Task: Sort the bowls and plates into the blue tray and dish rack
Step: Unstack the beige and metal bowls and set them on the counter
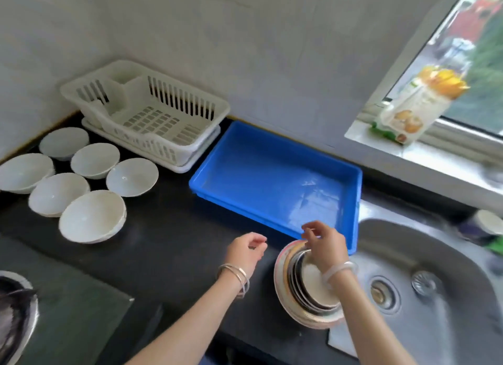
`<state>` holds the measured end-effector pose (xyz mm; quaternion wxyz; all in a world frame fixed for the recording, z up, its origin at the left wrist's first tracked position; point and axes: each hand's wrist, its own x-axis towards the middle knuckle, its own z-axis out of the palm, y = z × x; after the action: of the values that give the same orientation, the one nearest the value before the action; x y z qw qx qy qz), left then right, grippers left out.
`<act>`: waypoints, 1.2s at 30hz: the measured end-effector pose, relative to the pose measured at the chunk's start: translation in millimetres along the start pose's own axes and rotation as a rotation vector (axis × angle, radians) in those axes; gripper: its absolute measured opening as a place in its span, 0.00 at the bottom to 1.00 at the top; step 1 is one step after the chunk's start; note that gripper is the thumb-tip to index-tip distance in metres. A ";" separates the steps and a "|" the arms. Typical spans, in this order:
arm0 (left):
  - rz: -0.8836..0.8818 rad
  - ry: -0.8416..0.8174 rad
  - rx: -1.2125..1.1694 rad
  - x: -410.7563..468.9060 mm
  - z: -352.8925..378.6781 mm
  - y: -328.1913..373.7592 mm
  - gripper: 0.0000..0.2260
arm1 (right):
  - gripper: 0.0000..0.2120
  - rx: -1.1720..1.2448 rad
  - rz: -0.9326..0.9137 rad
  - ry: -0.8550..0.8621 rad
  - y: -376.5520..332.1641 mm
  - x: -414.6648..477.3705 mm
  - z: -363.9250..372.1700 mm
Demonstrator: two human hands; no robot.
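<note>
A stack of plates (302,296) sits on the dark counter beside the sink. My right hand (325,242) hovers over the stack's far edge, fingers curled, fingertips touching the top plates' rim. Just left of the stack, my left hand (246,249) floats above the counter, fingers loosely curled and holding nothing. Behind the stack lies the blue tray (272,157), with nothing in it. The white dish rack (152,114) stands at the back left, also without dishes. Several white bowls (92,216) rest on the counter at the left.
A steel sink (424,258) with a drain lies to the right. A stove burner and glass hob (68,307) occupy the lower left. A carton (411,105) stands on the window sill. A small cup (487,223) sits at the far right.
</note>
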<state>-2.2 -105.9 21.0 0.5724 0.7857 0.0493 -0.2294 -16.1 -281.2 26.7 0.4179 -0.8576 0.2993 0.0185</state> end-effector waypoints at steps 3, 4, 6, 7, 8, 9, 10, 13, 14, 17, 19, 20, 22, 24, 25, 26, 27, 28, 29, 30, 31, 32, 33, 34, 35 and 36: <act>0.084 -0.087 0.177 -6.1 37.3 9.8 0.10 | 0.05 -0.173 0.024 0.135 34.4 -13.2 -31.7; 0.096 -0.103 0.220 -8.2 46.7 10.8 0.11 | 0.05 -0.206 0.035 0.149 43.9 -17.7 -39.4; 0.105 -0.115 0.301 -12.1 60.0 10.9 0.13 | 0.06 -0.250 0.052 0.137 59.2 -26.1 -49.1; 0.110 -0.113 0.338 -13.4 64.2 10.4 0.13 | 0.06 -0.266 0.056 0.123 65.2 -29.2 -51.6; 0.116 -0.107 0.367 -13.9 67.2 9.6 0.13 | 0.07 -0.278 0.058 0.112 70.4 -31.4 -52.8; 0.122 -0.097 0.392 -14.0 69.2 8.9 0.13 | 0.07 -0.287 0.062 0.106 74.4 -33.2 -53.0; 0.126 -0.088 0.413 -13.9 70.4 8.1 0.13 | 0.07 -0.293 0.068 0.104 77.2 -34.6 -52.4; 0.136 -0.076 0.443 -12.8 71.3 6.5 0.13 | 0.05 -0.303 0.069 0.117 81.0 -36.6 -48.8; 0.135 -0.077 0.443 -12.8 71.4 6.2 0.13 | 0.05 -0.312 0.066 0.127 81.5 -36.5 -47.7; 0.131 -0.081 0.433 -12.8 71.0 4.7 0.12 | 0.04 -0.394 0.049 0.128 81.2 -33.9 -47.1; 0.125 -0.083 0.421 -12.2 70.9 3.4 0.11 | 0.04 -0.440 0.043 0.116 80.5 -31.2 -48.7; 0.122 -0.083 0.412 -11.8 71.1 2.8 0.11 | 0.05 -0.462 0.041 0.109 79.9 -29.9 -49.7; 0.111 -0.084 0.384 -11.7 71.3 2.6 0.10 | 0.05 -0.498 0.043 0.083 78.0 -27.7 -52.3; 0.076 -0.084 0.323 -12.5 72.0 3.4 0.10 | 0.05 -0.469 0.059 0.059 76.6 -25.9 -56.5; 0.062 -0.083 0.305 -12.8 72.2 4.3 0.09 | 0.04 -0.424 0.070 0.050 76.7 -24.9 -59.3; 0.059 -0.081 0.307 -12.6 72.5 4.8 0.09 | 0.02 -0.370 0.081 0.041 77.0 -24.4 -62.4; 0.065 -0.083 0.329 -11.7 73.0 4.9 0.08 | 0.02 -0.313 0.089 0.034 77.6 -24.0 -65.7; 0.073 -0.086 0.355 -10.5 73.9 4.9 0.07 | 0.04 -0.255 0.096 0.035 78.6 -24.1 -69.1; 0.081 -0.085 0.385 -9.5 75.0 5.6 0.06 | 0.06 -0.201 0.104 0.043 79.6 -24.7 -72.7; 0.090 -0.079 0.417 -8.7 76.6 6.8 0.05 | 0.07 -0.158 0.111 0.053 80.5 -25.7 -76.5; 0.097 -0.069 0.447 -8.3 78.6 8.2 0.04 | 0.08 -0.128 0.116 0.062 81.4 -26.7 -80.2; 0.103 -0.055 0.468 -8.3 80.8 9.4 0.03 | 0.09 -0.109 0.117 0.069 82.8 -27.6 -83.4; 0.111 -0.039 0.482 -8.2 82.8 10.5 0.02 | 0.08 -0.094 0.116 0.076 83.8 -28.0 -86.1; 0.120 -0.023 0.487 -8.6 84.3 11.8 0.01 | 0.07 -0.079 0.112 0.085 84.4 -28.4 -88.3; 0.124 -0.012 0.485 -8.8 85.5 13.1 0.01 | 0.05 -0.061 0.107 0.096 84.6 -28.6 -90.1; 0.124 -0.003 0.478 -8.5 86.3 14.0 0.02 | 0.04 -0.040 0.104 0.106 84.3 -28.9 -91.6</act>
<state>-31.2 -188.6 16.2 0.3835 0.8999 -0.0556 -0.2000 -104.4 -373.2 34.9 0.3826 -0.8490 0.3645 0.0009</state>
